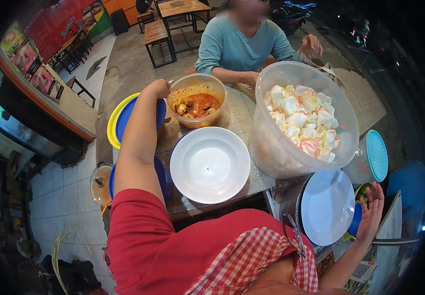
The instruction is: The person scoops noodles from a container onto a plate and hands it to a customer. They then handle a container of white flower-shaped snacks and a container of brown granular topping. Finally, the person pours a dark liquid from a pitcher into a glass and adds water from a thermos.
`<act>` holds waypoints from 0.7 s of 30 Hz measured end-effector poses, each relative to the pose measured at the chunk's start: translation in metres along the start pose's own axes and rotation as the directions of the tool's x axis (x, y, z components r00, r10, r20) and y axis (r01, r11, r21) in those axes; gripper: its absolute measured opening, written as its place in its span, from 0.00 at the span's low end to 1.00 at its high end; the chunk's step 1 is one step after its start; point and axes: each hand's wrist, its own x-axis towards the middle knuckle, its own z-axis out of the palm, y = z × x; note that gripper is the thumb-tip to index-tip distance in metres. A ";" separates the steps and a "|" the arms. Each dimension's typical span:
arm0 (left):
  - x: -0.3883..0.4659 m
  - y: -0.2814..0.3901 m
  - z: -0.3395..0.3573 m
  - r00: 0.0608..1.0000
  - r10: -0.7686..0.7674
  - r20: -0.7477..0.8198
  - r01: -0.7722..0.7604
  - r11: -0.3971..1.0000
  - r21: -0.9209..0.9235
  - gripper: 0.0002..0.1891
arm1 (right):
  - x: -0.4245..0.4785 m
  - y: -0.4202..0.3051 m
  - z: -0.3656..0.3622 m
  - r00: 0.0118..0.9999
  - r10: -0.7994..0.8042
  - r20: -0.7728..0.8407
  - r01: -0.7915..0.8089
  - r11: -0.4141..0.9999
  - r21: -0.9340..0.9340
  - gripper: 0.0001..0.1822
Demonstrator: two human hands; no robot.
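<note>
My left hand (158, 89) reaches out to the left edge of a clear plastic tub (220, 86) of red-orange sauce (203, 104). Whole eggs or similar round pieces (181, 108) lie in the sauce. The left fingertips are hidden, so whether they grip the rim or something else is unclear. Nearer to me, a white bowl (208, 166) sits with only a small dark speck in it. My right hand (370, 212) is raised at the right, palm up and fingers spread, holding nothing. Beside it a white plate (327, 208) leans tilted.
A big clear tub (268, 147) of pale crackers (303, 120) stands at the right, near a jar with a turquoise lid (377, 155). Blue and yellow lids or basins (124, 118) lie under my left arm. Across the table sits a person in a blue shirt (245, 46).
</note>
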 end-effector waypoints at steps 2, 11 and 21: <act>-0.005 -0.007 0.004 0.997 0.043 -0.064 -0.046 0.998 -0.039 0.15 | 0.001 0.003 -0.001 1.000 -0.003 0.003 0.003 1.000 0.000 0.29; -0.031 -0.084 0.008 0.989 -0.042 -0.140 0.014 0.982 -0.190 0.16 | 0.009 0.013 -0.007 1.000 -0.021 0.008 0.021 1.000 0.002 0.29; -0.027 -0.100 0.007 0.897 0.025 -0.441 -0.119 0.975 -0.188 0.08 | 0.015 0.017 -0.005 1.000 -0.006 0.005 0.006 0.997 -0.077 0.25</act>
